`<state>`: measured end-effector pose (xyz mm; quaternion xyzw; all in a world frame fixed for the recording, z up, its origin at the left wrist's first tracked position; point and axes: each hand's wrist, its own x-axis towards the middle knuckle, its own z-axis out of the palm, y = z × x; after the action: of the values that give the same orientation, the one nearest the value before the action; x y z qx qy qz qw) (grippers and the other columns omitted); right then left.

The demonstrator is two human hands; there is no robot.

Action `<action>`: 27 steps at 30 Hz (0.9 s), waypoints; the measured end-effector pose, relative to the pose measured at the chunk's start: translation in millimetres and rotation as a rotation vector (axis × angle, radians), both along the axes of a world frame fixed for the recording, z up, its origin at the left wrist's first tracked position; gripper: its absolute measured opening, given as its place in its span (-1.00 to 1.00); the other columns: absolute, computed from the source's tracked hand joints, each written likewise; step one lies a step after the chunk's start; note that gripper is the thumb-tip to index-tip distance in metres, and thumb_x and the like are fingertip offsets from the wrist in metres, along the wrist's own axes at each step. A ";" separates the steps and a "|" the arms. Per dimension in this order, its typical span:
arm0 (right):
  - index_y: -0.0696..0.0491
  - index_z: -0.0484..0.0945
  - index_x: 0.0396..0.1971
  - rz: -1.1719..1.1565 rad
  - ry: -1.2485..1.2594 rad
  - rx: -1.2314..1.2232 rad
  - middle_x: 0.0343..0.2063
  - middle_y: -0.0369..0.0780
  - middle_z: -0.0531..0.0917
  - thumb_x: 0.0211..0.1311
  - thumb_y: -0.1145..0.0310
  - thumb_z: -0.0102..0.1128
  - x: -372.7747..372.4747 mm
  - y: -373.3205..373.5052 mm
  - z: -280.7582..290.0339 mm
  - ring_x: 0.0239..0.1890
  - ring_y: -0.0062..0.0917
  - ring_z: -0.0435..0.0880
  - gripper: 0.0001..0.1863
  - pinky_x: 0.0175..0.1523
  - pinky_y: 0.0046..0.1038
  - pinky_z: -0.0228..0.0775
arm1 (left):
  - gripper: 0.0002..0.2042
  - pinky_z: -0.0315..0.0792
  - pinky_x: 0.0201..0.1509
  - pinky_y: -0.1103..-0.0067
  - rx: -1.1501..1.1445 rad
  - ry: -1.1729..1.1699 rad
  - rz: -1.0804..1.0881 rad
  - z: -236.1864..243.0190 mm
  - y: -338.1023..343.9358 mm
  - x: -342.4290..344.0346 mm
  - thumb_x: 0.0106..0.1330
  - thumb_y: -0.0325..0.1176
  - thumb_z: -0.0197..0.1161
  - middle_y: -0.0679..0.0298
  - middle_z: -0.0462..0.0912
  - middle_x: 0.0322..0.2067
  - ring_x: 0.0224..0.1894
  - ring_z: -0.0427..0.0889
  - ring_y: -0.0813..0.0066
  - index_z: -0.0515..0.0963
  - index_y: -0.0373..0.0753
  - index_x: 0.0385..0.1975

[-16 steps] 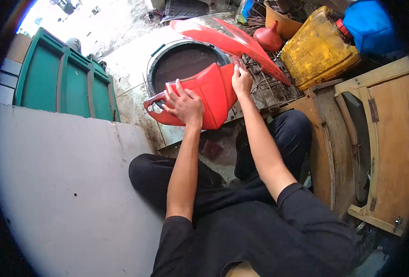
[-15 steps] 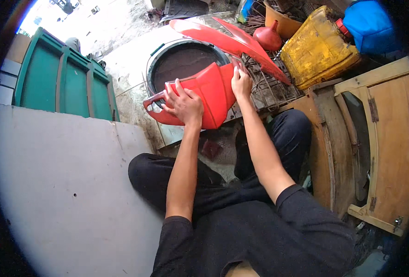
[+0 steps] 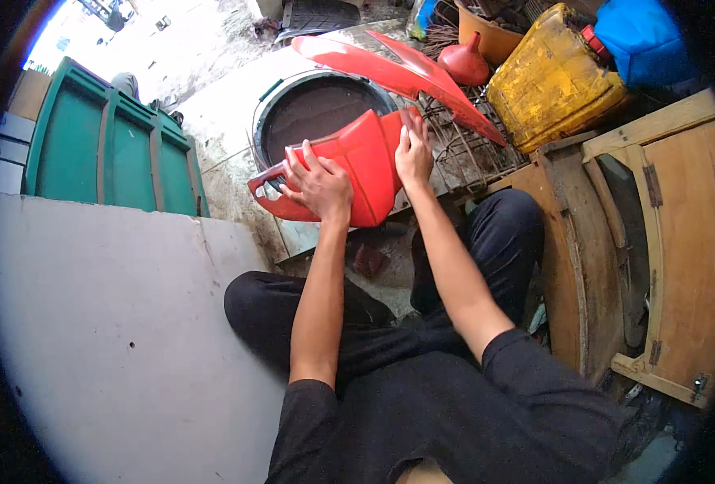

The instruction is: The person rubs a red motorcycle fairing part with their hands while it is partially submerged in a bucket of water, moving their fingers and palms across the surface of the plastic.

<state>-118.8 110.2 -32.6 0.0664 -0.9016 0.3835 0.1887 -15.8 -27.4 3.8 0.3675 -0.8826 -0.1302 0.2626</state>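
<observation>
A glossy red plastic fairing panel (image 3: 372, 173), like a motorcycle body part, lies tilted across the near edge of a round black basin (image 3: 260, 133). Dark liquid (image 3: 317, 113) fills much of the basin. On the panel's left part rests my left hand (image 3: 323, 187), its fingers spread over the upper edge beside a cut-out. My right hand (image 3: 414, 153) grips the narrow right end, thumb and fingers round it. Both hands hold the panel; its underside is hidden. Just beyond the right hand lie more long red panels (image 3: 434, 85), on a rusty wire rack (image 3: 448, 145).
A red funnel (image 3: 464, 64), a dirty yellow jerrycan (image 3: 551, 85) and a blue container (image 3: 644, 44) stand at the back right. A wooden cabinet door (image 3: 688, 242) is on my right. On my left are a white board (image 3: 115, 298) and a green panelled frame (image 3: 127, 153).
My right hand has shifted slightly down and left along the panel's right end, and more of its thumb shows. The left hand and the panel have hardly moved.
</observation>
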 end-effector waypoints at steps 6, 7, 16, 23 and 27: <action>0.04 0.57 0.13 0.040 -0.136 0.124 0.28 -0.11 0.46 0.47 0.13 -0.13 -71.1 38.3 -6.8 0.32 -0.16 0.40 -0.55 0.36 -0.22 0.24 | -0.55 0.03 0.35 -0.20 0.023 0.013 -0.033 3.0 15.7 -13.5 0.38 -0.20 -0.01 0.12 0.20 0.39 0.44 0.17 0.09 0.41 -0.07 0.27; 0.00 0.54 0.17 0.075 -0.146 0.091 0.28 -0.11 0.46 0.47 0.17 -0.13 -56.7 23.4 1.9 0.32 -0.15 0.40 -0.57 0.36 -0.21 0.25 | -0.55 0.02 0.35 -0.20 0.009 0.002 -0.013 0.0 5.4 -6.5 0.38 -0.20 -0.01 0.12 0.20 0.39 0.44 0.17 0.10 0.41 -0.07 0.27; -0.19 0.26 0.41 0.086 -0.109 -0.030 0.36 -0.09 0.35 0.50 0.16 -0.15 35.1 -0.4 1.2 0.44 -0.12 0.21 -0.49 0.42 0.06 0.07 | -0.54 -0.01 0.36 -0.21 0.020 0.006 -0.007 1.3 0.3 -2.8 0.39 -0.20 -0.02 0.13 0.19 0.40 0.46 0.13 0.10 0.40 -0.07 0.28; -0.06 0.32 0.33 0.036 -0.324 0.213 0.36 -0.11 0.32 0.46 -0.01 -0.11 -41.5 -4.9 26.8 0.44 -0.16 0.16 -0.44 0.44 0.10 -0.02 | -0.54 -0.03 0.37 -0.22 0.037 0.004 -0.011 0.7 0.7 -3.7 0.38 -0.20 -0.01 0.13 0.19 0.40 0.45 0.14 0.07 0.40 -0.07 0.28; -0.12 0.25 0.39 0.117 -0.094 0.079 0.39 -0.09 0.27 0.44 0.00 -0.04 -13.6 -7.4 25.5 0.44 -0.11 0.17 -0.41 0.40 0.22 -0.01 | -0.54 0.00 0.36 -0.22 0.015 -0.004 -0.002 0.0 -3.4 -2.5 0.38 -0.21 -0.01 0.12 0.20 0.39 0.44 0.18 0.06 0.40 -0.08 0.28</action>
<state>-132.4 102.8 -7.1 0.1085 -0.9185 0.3606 0.1206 -18.3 -30.8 3.8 0.3691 -0.8825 -0.1364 0.2577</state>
